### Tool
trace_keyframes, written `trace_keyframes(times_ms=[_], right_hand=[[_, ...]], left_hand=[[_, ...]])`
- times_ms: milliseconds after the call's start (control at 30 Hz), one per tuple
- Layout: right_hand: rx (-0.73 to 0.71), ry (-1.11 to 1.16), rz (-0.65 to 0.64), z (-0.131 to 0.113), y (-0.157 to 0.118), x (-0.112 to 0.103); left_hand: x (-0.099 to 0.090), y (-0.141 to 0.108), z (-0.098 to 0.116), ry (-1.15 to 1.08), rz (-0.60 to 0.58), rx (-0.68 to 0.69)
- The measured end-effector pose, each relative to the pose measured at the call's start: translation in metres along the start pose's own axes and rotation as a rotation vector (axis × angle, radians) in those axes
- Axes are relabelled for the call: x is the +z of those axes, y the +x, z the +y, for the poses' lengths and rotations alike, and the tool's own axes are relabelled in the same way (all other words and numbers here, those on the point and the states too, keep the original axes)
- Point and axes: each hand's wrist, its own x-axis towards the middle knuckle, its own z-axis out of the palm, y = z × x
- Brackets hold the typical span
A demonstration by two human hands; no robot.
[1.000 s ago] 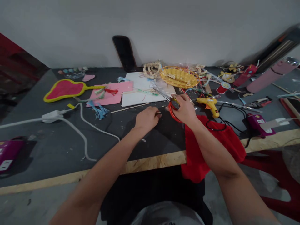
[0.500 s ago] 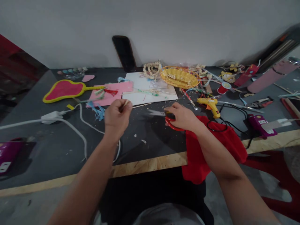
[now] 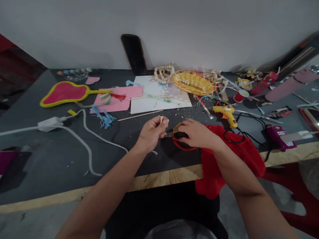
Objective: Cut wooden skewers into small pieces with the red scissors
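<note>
Pinched between thumb and forefinger of my left hand point(image 3: 152, 134) is a short piece of pale stick point(image 3: 161, 119), its end poking up above the fingertips. My right hand point(image 3: 195, 132) is curled over the handles of a pair of scissors point(image 3: 183, 146), red and yellow with black inside. The scissors lie low at the dark tabletop, blades pointing left; the blade tips are hidden behind my left hand. A long thin wooden stick point(image 3: 140, 115) lies on the table just beyond my left hand. Small pale scraps are scattered around the hands.
Behind the hands are a white board point(image 3: 159, 105), pink sheet point(image 3: 123, 104), pink-and-yellow fan shape point(image 3: 64, 94) and yellow wicker basket point(image 3: 194, 83). A yellow glue gun point(image 3: 226, 114) and red cloth point(image 3: 234, 149) lie at right. A white cable point(image 3: 87, 156) crosses the left side.
My left hand has moved right, close to my right hand, with the pale stick piece. The scissors have come down toward the tabletop, and their blades now pass behind my left hand.
</note>
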Motion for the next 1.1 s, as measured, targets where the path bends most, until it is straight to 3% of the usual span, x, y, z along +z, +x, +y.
trace_keyframes(times_ms=[133,233,367,600,1100], right_hand=[[0.055,0.245,0.391,-0.005,0.008,0.007],[-0.063,0.426,0.514,-0.011,0.012,0.013],[-0.097,0.510,0.540,-0.018,0.013,0.015],[-0.016,0.503,0.620,-0.018,0.013,0.012],[0.035,0.469,0.575,-0.021,0.013,0.017]], left_hand=[[0.001,-0.004,-0.006,-0.018,-0.031,-0.038],[-0.001,-0.007,-0.009,-0.024,-0.083,-0.072],[-0.002,-0.011,-0.010,-0.020,-0.117,-0.089],[-0.002,-0.018,-0.004,-0.020,-0.129,-0.114],[-0.007,-0.018,-0.012,0.078,-0.060,-0.036]])
